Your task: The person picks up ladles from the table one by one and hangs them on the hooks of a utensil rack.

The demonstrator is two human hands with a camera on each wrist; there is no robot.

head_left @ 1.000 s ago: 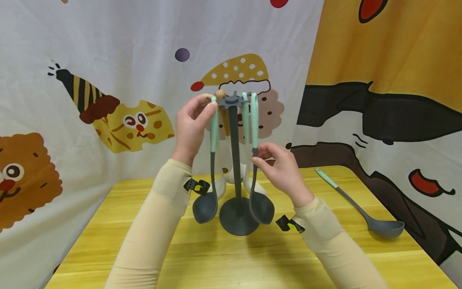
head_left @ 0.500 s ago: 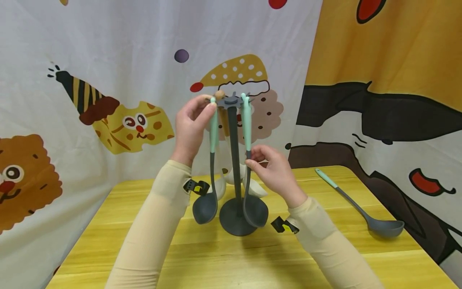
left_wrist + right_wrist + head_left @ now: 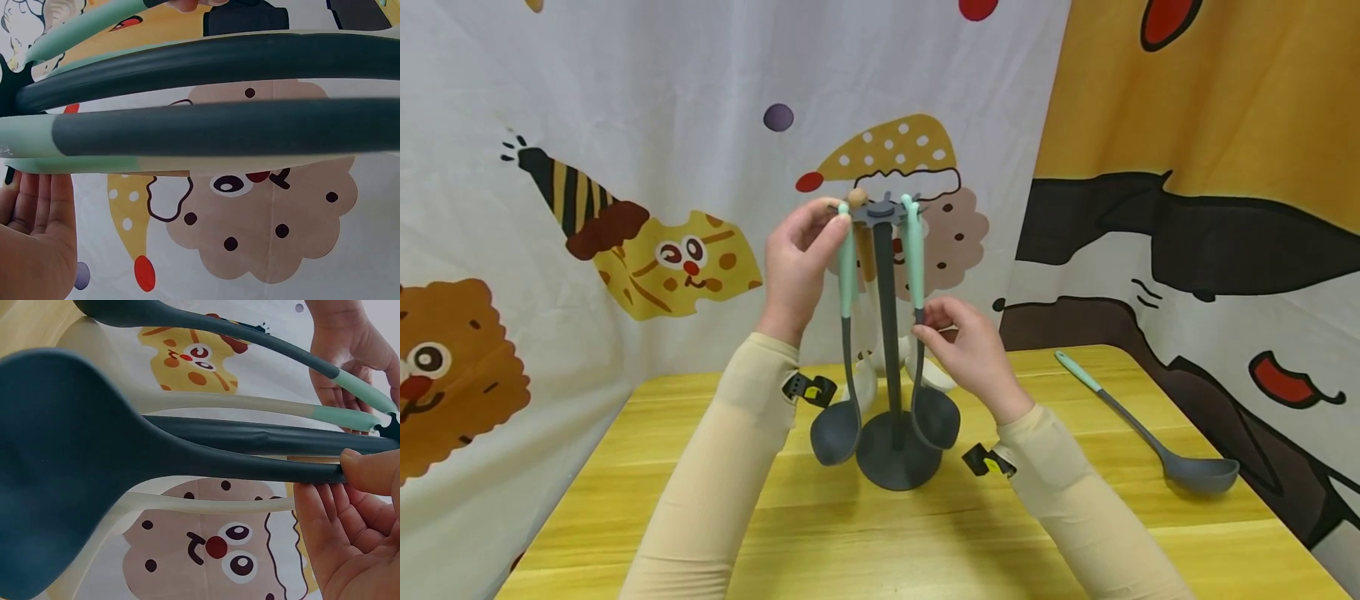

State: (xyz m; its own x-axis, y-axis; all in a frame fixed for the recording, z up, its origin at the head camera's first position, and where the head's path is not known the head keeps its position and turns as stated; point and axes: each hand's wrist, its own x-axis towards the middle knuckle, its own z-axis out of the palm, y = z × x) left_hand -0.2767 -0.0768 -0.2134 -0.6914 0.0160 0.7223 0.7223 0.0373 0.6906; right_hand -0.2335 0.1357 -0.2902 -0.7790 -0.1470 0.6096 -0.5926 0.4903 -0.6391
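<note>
A dark grey utensil stand [image 3: 886, 333] with a hooked top ring stands upright on the table. My left hand [image 3: 801, 258] pinches the top of the mint handle of the left ladle [image 3: 847, 279], right at the ring. Lower down, my right hand [image 3: 973, 354] pinches the right ladle [image 3: 914, 258] between thumb and fingers, just below its mint handle. The top of that handle is at the ring's right side, overlapping another mint handle behind. Both grey bowls hang beside the stand's round base. The right wrist view shows the right ladle's bowl [image 3: 56, 462] up close.
Cream-headed utensils hang behind the stand, partly hidden; one has a wooden handle [image 3: 865, 250]. Another grey ladle [image 3: 1150, 433] with a mint handle lies at the table's right side. A cartoon-printed curtain [image 3: 700, 100] hangs behind the wooden table [image 3: 820, 542].
My right hand has moved the right ladle left, up to the ring, covering the mint handle behind it. The left ladle's bowl has swung slightly right; my left hand stays in place.
</note>
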